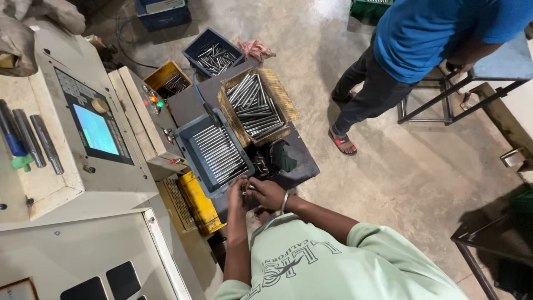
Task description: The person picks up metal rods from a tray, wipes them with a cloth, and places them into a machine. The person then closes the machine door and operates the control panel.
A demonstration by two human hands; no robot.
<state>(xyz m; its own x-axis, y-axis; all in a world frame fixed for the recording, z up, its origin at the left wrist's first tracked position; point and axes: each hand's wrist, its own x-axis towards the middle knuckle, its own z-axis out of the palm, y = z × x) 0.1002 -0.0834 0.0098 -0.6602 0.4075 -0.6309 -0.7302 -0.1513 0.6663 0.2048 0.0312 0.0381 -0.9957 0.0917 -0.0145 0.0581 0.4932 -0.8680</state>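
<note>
Both hands, the left hand (240, 191) and right hand (267, 191), pinch one short grey metal rod (250, 188) between their fingertips just below the blue plastic tray of stacked steel rods (215, 153), beside the woven basket of rods (256, 105) on the dark desk (302, 161).

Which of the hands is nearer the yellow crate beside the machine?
Left. The left hand is just beside the yellow crate, on its side towards the tray. The right hand lies beyond the left one, farther from the crate.
</note>
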